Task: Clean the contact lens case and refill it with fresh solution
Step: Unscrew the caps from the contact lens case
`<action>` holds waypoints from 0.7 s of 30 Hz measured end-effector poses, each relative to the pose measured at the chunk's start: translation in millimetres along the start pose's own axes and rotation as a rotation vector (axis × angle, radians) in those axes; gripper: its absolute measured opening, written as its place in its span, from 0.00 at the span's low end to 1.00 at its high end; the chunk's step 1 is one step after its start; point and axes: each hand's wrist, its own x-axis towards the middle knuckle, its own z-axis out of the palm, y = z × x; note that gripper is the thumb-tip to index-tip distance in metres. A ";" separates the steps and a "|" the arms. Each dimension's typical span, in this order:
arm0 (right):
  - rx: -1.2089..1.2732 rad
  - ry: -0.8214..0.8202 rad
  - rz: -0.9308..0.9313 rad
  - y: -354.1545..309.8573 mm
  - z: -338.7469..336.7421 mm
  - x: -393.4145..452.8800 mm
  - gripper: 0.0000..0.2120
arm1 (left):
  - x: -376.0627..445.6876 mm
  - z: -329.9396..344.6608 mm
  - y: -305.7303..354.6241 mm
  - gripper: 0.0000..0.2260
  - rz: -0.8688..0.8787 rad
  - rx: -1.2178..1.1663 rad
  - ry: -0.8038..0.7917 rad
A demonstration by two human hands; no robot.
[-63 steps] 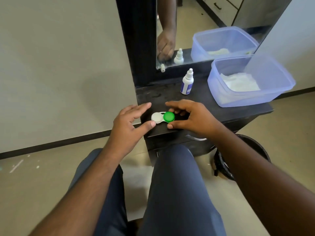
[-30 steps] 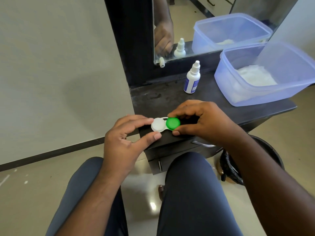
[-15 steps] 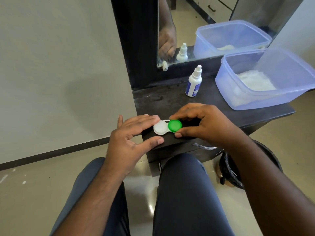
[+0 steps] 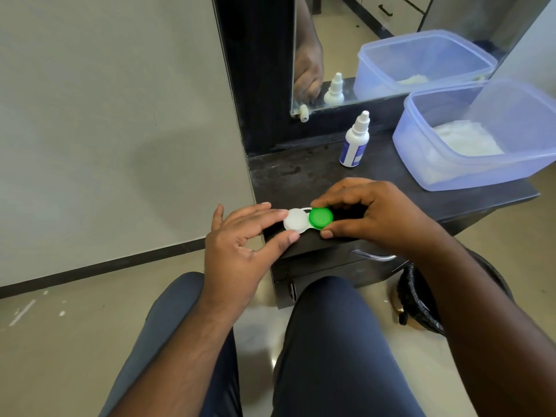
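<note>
A contact lens case (image 4: 298, 228) lies at the near left corner of the dark dresser top (image 4: 301, 179). It has a white cap (image 4: 295, 220) on the left and a green cap (image 4: 320, 218) on the right. My left hand (image 4: 240, 248) pinches the white-capped end between forefinger and thumb. My right hand (image 4: 373, 215) pinches the green cap between curled fingers and thumb. A small white solution bottle (image 4: 355, 142) with a blue label stands upright further back, capped, near the mirror.
A translucent blue plastic tub (image 4: 451, 176) with white material inside sits at the right of the dresser top. A mirror (image 4: 376, 31) stands behind. A black-lined bin (image 4: 421, 299) is on the floor at the right. My knees are just below the dresser edge.
Both hands closed in on the case from resting beside it: the left came to pinch the white end, the right curled onto the green cap. The case stays at the same corner.
</note>
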 end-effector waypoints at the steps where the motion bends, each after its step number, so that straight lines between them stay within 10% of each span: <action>1: -0.004 -0.001 0.003 -0.6 -0.4 0.2 0.20 | 1.2 -0.3 0.6 0.20 0.007 0.007 0.001; 21: -0.011 -0.019 0.032 -5.3 -0.2 -3.1 0.20 | 56.8 3.6 16.2 0.05 -0.029 0.080 -0.047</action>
